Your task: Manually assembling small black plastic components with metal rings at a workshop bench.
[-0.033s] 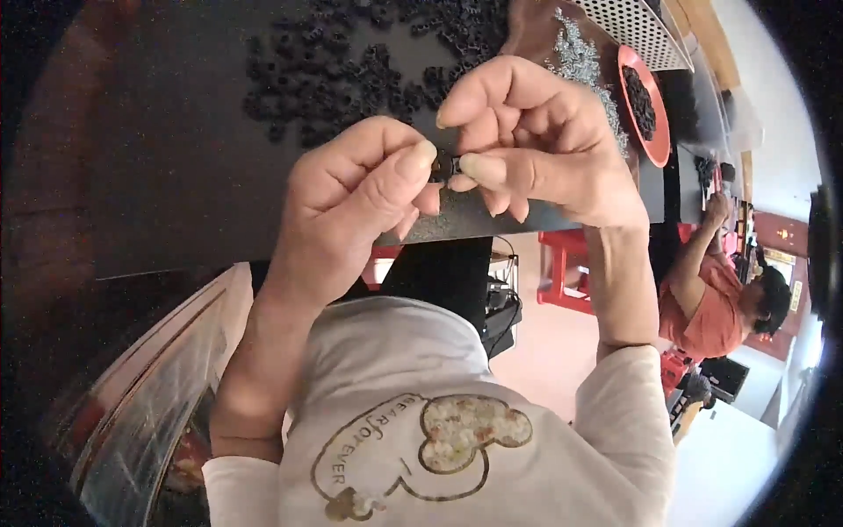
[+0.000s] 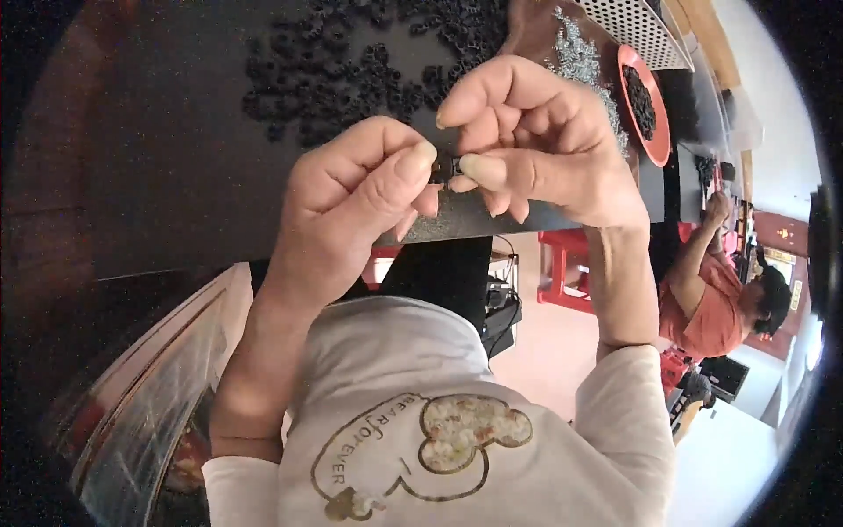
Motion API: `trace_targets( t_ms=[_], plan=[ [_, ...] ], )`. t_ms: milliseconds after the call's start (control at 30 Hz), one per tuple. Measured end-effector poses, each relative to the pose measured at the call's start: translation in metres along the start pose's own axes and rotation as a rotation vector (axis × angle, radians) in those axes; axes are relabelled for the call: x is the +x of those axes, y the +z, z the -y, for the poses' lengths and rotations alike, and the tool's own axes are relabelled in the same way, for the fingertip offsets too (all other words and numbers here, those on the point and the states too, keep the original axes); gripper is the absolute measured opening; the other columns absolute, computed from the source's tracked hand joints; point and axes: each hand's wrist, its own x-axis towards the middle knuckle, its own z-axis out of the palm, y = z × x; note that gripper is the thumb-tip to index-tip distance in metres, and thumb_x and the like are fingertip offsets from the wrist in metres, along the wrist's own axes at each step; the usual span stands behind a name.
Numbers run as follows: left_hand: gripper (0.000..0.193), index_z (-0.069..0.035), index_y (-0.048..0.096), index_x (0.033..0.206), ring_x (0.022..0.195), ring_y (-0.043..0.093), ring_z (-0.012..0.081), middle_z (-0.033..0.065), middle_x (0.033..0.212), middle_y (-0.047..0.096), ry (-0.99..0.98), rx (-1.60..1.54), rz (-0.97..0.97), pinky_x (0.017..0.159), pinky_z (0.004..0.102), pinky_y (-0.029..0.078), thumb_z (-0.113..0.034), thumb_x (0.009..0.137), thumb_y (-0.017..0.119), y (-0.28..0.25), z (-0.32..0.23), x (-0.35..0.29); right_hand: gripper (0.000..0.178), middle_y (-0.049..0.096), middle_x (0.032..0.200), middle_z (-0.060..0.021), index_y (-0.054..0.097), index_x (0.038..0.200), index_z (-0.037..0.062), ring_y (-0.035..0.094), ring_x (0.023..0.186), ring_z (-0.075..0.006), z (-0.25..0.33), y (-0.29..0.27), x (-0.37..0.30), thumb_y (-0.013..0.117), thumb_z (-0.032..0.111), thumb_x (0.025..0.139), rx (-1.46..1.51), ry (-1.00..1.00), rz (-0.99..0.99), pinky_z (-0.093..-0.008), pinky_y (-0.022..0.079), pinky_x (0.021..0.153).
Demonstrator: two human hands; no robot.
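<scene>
Black and small, one part point(image 2: 455, 165) is between the fingertips of the two hands, above the near edge of the tabletop point(image 2: 158, 193). The left hand point(image 2: 351, 189) pinches it with thumb and forefinger from the left; the right hand point(image 2: 553, 145) grips at its other side with the thumb and a finger, while its forefinger is raised and bent, apart from the part. Because the fingertips cover much of it, I cannot tell whether it is one piece or two, so I judge only that the handling of this part is in progress, not finished. Beyond the hands, many black pieces point(image 2: 369, 83) lie loose on the tabletop; whether they are done or waiting, the view does not show. To the right are a heap of silvery bits point(image 2: 575, 53) and a red dish point(image 2: 658, 153) with dark pieces inside, so much material seems left.
</scene>
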Motion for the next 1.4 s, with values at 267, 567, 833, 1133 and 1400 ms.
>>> trace_targets(
  t_ms=[267,567,833,1133,1400],
  plan=[
    [0.022,-0.001,0.058,0.104,0.057,0.043,0.0046,0.0017,0.071,0.057,0.009,0.110,-0.028,0.051,0.0209,0.035,-0.021,0.099,0.051,0.000,0.003,-0.002,0.030,0.065,0.083,-0.0033,0.056,0.113,-0.0029,0.059,0.061,-0.0042,0.003,0.010,-0.005,0.064,-0.004,0.084,-0.041,0.033,-0.087,-0.0143,0.045,0.048],
    [0.020,-0.003,0.061,0.091,0.057,0.041,0.0002,-0.0037,0.071,0.055,0.072,0.119,-0.099,0.050,0.0169,0.033,-0.020,0.099,0.054,0.006,0.005,-0.002,0.030,0.063,0.082,-0.0016,0.055,0.114,-0.0033,0.058,0.061,-0.0042,-0.005,0.013,-0.005,0.063,-0.003,0.085,-0.039,0.002,-0.104,-0.0153,0.044,0.048],
    [0.020,-0.003,0.060,0.091,0.058,0.041,0.0004,-0.0036,0.071,0.055,0.080,0.128,-0.137,0.051,0.0175,0.034,-0.020,0.099,0.054,0.011,0.004,-0.001,0.033,0.063,0.083,-0.0026,0.055,0.118,-0.0043,0.059,0.062,-0.0056,-0.012,0.010,-0.006,0.066,0.003,0.087,-0.056,-0.073,-0.146,-0.0172,0.046,0.050],
    [0.023,-0.003,0.057,0.093,0.056,0.038,0.0035,0.0019,0.073,0.058,0.018,0.101,-0.030,0.050,0.0209,0.034,-0.023,0.100,0.048,0.006,0.001,0.000,0.019,0.062,0.070,0.0013,0.066,0.093,0.0006,0.056,0.061,-0.0034,-0.004,0.011,-0.006,0.064,0.019,0.094,-0.168,0.033,-0.172,-0.0186,0.046,0.052],
    [0.019,-0.002,0.063,0.085,0.057,0.044,0.0003,-0.0048,0.066,0.055,0.041,0.038,-0.057,0.051,0.0178,0.034,-0.016,0.096,0.058,0.008,0.002,0.001,0.049,0.058,0.078,-0.0105,0.059,0.107,-0.0039,0.060,0.062,-0.0214,-0.009,0.011,-0.009,0.081,0.022,0.072,-1.143,-0.587,-0.124,-0.0309,0.048,0.054]
  ],
)
